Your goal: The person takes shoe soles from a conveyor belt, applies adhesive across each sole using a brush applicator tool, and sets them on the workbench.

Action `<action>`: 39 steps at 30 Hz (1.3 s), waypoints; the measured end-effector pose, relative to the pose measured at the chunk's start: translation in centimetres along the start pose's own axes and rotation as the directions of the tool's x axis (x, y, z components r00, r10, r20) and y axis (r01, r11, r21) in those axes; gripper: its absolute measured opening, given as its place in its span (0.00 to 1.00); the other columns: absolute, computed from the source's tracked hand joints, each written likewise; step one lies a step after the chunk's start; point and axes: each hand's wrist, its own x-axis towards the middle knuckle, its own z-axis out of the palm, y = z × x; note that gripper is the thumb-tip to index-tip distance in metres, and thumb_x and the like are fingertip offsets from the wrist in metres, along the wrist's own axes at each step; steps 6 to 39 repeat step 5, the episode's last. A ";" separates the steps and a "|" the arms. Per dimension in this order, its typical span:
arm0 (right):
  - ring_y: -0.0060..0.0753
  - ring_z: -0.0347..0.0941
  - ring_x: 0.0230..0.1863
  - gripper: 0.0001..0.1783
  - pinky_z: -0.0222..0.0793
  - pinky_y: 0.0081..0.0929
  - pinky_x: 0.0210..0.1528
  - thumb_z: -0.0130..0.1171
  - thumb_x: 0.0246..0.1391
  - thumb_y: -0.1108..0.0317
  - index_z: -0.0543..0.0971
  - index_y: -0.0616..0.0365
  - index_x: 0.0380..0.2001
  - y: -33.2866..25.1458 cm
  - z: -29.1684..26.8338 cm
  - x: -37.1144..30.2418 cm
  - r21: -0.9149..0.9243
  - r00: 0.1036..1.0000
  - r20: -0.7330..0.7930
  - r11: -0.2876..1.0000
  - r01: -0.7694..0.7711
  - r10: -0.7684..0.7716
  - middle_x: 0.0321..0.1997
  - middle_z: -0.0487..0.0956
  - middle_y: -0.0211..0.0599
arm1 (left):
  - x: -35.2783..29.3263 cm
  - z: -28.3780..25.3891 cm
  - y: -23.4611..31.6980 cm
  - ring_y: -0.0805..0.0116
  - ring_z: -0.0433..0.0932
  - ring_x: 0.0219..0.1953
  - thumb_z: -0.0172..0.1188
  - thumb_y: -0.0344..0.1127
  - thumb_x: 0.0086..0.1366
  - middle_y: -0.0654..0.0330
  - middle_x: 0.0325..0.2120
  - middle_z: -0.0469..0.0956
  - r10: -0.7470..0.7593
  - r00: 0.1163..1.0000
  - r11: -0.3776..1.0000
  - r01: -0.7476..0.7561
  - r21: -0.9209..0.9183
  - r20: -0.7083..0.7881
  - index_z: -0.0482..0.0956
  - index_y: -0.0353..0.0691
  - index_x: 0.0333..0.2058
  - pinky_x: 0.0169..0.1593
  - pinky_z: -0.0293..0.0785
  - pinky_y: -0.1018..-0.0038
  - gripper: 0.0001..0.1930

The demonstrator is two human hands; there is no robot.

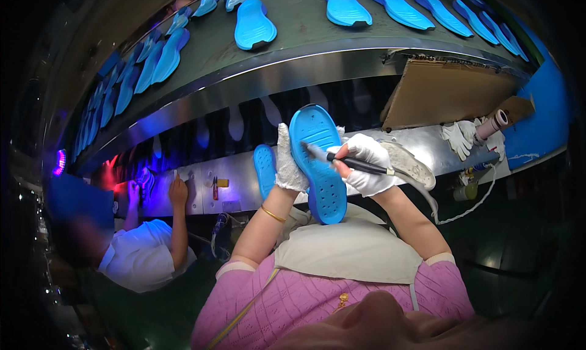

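Observation:
My left hand (289, 167), in a white knit glove, grips the left edge of a blue shoe sole (328, 194) held upright in front of me. The sole's ribbed inner face, with holes at its lower end, is turned toward me. In my right hand (368, 178), gloved with bare fingertips showing, is a brush (359, 164) with a dark handle. Its bristles touch or nearly touch the sole's upper middle. A second blue sole (265, 172) lies on the metal ledge (238, 182) left of my left hand. Beyond my right hand rests an oval, whitish, stained tray-like thing (410, 165).
Blue soles (343, 7) stand in rows on the dark conveyor belt (299, 36) above the ledge. A cardboard sheet (455, 93) leans at the right, near loose white gloves (458, 137), a pinkish tube (492, 124) and a white cord (476, 211). A co-worker (143, 252) sits at the left.

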 end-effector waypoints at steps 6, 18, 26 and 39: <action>0.32 0.75 0.30 0.10 0.71 0.24 0.38 0.67 0.38 0.79 0.78 0.56 0.27 -0.3 1.0 0.1 -0.252 0.971 0.136 0.941 0.228 -0.198 0.28 0.77 0.34 | -0.6 1.4 1.0 0.44 0.70 0.55 0.44 0.74 0.57 0.49 0.57 0.67 0.103 0.959 0.959 -0.025 0.283 -0.262 0.58 0.36 0.61 0.58 0.69 0.56 0.48; 0.32 0.75 0.30 0.10 0.71 0.24 0.38 0.67 0.38 0.79 0.78 0.56 0.27 -0.3 1.0 0.1 -0.252 0.971 0.136 0.941 0.228 -0.198 0.28 0.77 0.34 | -0.6 1.4 1.0 0.44 0.70 0.55 0.44 0.74 0.57 0.49 0.57 0.67 0.103 0.959 0.959 -0.025 0.283 -0.262 0.58 0.36 0.61 0.58 0.69 0.56 0.48; 0.32 0.75 0.30 0.10 0.71 0.24 0.38 0.67 0.38 0.79 0.78 0.56 0.27 -0.3 1.0 0.1 -0.252 0.971 0.136 0.941 0.228 -0.198 0.28 0.77 0.34 | -0.6 1.4 1.0 0.44 0.70 0.55 0.44 0.74 0.57 0.49 0.57 0.67 0.103 0.959 0.959 -0.025 0.283 -0.262 0.58 0.36 0.61 0.58 0.69 0.56 0.48; 0.32 0.75 0.30 0.10 0.71 0.24 0.38 0.67 0.38 0.79 0.78 0.56 0.27 -0.3 1.0 0.1 -0.252 0.971 0.136 0.941 0.228 -0.198 0.28 0.77 0.34 | -0.6 1.4 1.0 0.44 0.70 0.55 0.44 0.74 0.57 0.49 0.57 0.67 0.103 0.959 0.959 -0.025 0.283 -0.262 0.58 0.36 0.61 0.58 0.69 0.56 0.48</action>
